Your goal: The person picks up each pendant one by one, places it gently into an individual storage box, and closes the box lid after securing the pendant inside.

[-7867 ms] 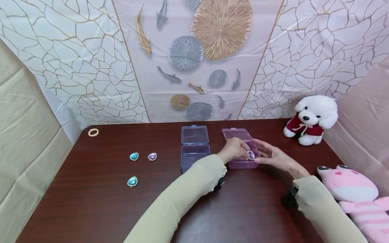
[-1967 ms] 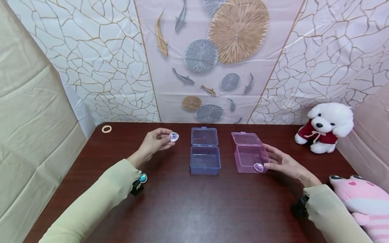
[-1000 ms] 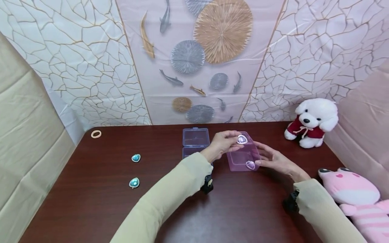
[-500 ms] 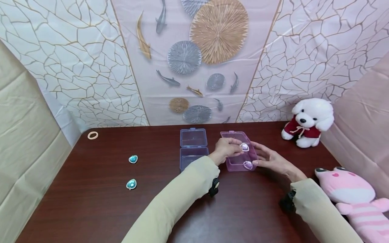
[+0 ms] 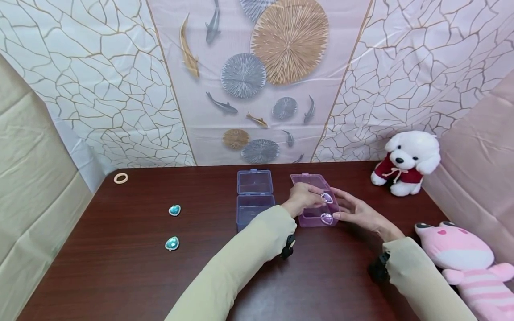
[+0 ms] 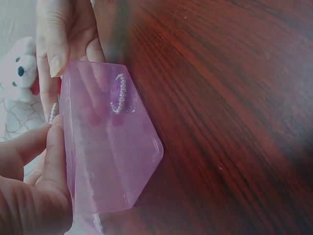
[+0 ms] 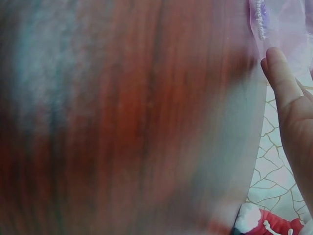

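Note:
My left hand (image 5: 304,197) pinches a purple teardrop gem with a bead-like white border (image 5: 327,198) at the mouth of the pink see-through plastic box (image 5: 309,222). In the left wrist view, only a sliver of this gem's beaded edge shows past the fingertips. Inside the box, by its front right corner, lies a second purple gem (image 5: 326,218), seen through the wall in the left wrist view too. My right hand (image 5: 359,215) holds the box by its right side, the thumb (image 7: 276,61) near the front corner and the fingers behind. The box's lid stands tilted back.
Left of the pink box stands a blue see-through box (image 5: 254,207), lid back. Two teal gems (image 5: 174,210) lie on the dark wooden table (image 5: 120,267), with a pale ring (image 5: 121,178) farther back. A plush dog (image 5: 409,162) and a pink plush toy (image 5: 462,254) sit on the right.
My left hand has taken the second purple gem from the left of the table, carried it right past the blue box and lowered it to the pink box. My right hand stays there.

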Motion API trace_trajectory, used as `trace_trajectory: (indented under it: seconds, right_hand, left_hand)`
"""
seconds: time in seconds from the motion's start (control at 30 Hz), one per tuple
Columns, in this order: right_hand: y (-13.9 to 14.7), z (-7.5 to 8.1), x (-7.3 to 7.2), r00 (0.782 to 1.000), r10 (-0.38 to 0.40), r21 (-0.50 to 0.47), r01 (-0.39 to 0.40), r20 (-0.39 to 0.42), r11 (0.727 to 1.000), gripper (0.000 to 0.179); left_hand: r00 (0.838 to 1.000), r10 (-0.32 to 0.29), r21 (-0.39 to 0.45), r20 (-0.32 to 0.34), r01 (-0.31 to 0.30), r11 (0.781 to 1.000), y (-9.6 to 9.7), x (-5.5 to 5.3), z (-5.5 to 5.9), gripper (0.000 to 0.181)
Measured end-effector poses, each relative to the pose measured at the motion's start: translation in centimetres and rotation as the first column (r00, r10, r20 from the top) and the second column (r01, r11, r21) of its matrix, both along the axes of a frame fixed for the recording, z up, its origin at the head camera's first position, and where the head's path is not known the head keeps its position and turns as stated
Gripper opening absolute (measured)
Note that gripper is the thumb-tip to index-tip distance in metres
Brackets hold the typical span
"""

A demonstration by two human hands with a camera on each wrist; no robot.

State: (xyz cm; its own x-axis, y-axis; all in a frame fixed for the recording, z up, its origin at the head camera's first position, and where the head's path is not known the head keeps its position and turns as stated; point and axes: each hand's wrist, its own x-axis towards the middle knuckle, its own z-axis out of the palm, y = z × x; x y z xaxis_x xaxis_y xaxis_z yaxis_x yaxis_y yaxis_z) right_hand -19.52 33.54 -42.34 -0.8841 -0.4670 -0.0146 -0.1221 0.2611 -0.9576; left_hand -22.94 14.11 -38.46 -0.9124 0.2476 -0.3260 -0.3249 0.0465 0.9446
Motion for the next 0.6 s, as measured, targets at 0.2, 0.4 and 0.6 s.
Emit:
trace_trajectory:
  seconds: [0.2, 0.4, 0.6]
  right_hand:
    - [0.11, -0.03, -0.04, 1.000, -0.004, 0.009, 0.004, -0.010, 1.000, 0.071]
    - [0.09, -0.06, -0.01, 1.000, -0.002, 0.007, 0.002, -0.006, 1.000, 0.072]
    - [0.03, -0.14, 0.04, 1.000, 0.007, -0.012, -0.007, -0.019, 1.000, 0.070]
  left_hand:
    - [1.000, -0.016, -0.056, -0.023, 0.015, 0.998, 0.43, -0.07, 0.09, 0.023]
    - [0.999, -0.027, -0.102, -0.019, 0.025, 0.994, 0.67, -0.15, 0.37, 0.021]
    - [1.000, -0.017, -0.112, -0.001, 0.017, 0.994, 0.97, -0.44, 0.34, 0.023]
